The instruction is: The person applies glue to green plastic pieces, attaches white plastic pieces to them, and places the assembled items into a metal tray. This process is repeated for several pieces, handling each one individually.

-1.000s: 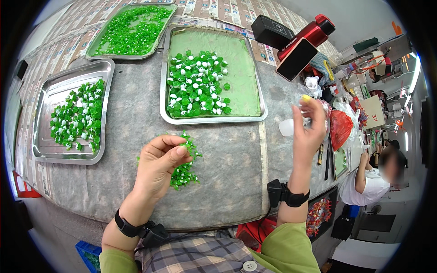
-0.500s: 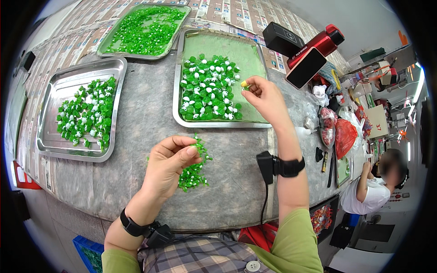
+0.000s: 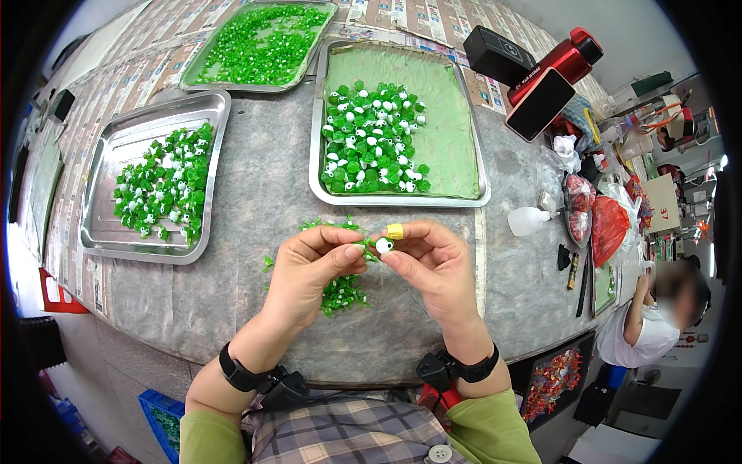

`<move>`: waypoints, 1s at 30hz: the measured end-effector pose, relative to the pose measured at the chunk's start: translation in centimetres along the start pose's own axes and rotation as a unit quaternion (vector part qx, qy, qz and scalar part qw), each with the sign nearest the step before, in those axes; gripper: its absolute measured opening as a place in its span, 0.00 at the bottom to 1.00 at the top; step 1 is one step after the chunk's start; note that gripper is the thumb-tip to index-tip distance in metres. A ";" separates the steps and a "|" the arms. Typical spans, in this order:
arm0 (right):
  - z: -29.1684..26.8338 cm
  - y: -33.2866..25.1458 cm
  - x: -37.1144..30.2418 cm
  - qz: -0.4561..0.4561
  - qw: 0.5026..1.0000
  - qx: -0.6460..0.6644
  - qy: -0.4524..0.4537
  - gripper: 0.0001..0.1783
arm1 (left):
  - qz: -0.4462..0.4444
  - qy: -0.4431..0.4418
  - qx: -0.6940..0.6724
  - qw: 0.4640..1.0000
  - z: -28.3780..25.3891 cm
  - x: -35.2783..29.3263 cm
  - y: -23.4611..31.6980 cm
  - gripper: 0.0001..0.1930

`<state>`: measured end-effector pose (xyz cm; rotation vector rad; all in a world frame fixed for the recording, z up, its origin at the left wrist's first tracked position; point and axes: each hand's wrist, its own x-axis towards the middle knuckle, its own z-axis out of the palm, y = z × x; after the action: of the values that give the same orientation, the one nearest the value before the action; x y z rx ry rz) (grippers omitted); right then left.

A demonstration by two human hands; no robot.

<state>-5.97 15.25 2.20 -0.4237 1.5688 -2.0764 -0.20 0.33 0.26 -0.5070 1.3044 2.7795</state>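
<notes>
Close in front of me both hands meet over the grey table cover. My left hand (image 3: 315,271) pinches a small green plastic piece (image 3: 366,249) between thumb and forefinger. In my right hand (image 3: 434,271), thumb and forefinger grip a small white-and-green bead (image 3: 384,245) with a dark spot, touching or almost touching the green piece. A yellow finger cover (image 3: 395,231) sits on the right forefinger. Beneath the hands lies a loose pile of small green pieces (image 3: 340,295), partly hidden. Beyond them is a steel tray (image 3: 402,201) of green and white beads (image 3: 371,143).
At left stands a steel tray (image 3: 100,220) of green-and-white pieces; behind it, another tray (image 3: 263,87) holds green pieces. On the right are a phone (image 3: 540,104), red bottle (image 3: 556,66), black box (image 3: 498,56) and white squeeze bottle (image 3: 529,221). A co-worker (image 3: 638,325) sits far right.
My right hand has come back from the beaded tray with a white-and-green bead and met my left hand. The view has shifted slightly, so the trays appear farther right.
</notes>
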 end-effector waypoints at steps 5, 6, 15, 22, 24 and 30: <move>0.2 0.1 -0.2 0.015 1.000 0.005 0.006 0.13 | 0.008 0.004 0.018 1.000 0.0 -0.1 -0.1 0.08; 0.2 0.0 -0.2 0.012 1.000 -0.001 0.005 0.13 | 0.009 0.003 0.020 1.000 0.0 -0.1 0.0 0.07; 0.5 -0.6 -0.4 0.049 0.999 -0.024 -0.004 0.13 | 0.192 -0.003 0.264 0.945 0.0 -0.4 0.0 0.05; -0.4 -0.7 -0.5 0.074 0.995 -0.054 -0.040 0.13 | 0.323 -0.046 0.463 0.824 0.2 -0.3 0.9 0.06; -0.5 -0.7 -0.4 0.085 0.994 -0.049 -0.041 0.13 | 0.342 -0.042 0.482 0.806 0.5 -0.4 0.8 0.07; -0.7 -0.2 -0.3 0.110 0.993 -0.020 -0.045 0.13 | 0.366 -0.026 0.515 0.775 0.5 -0.5 0.6 0.07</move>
<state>-6.12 16.00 2.18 -0.3362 1.5329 -1.8368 0.01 0.35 1.10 0.2140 3.1028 1.7845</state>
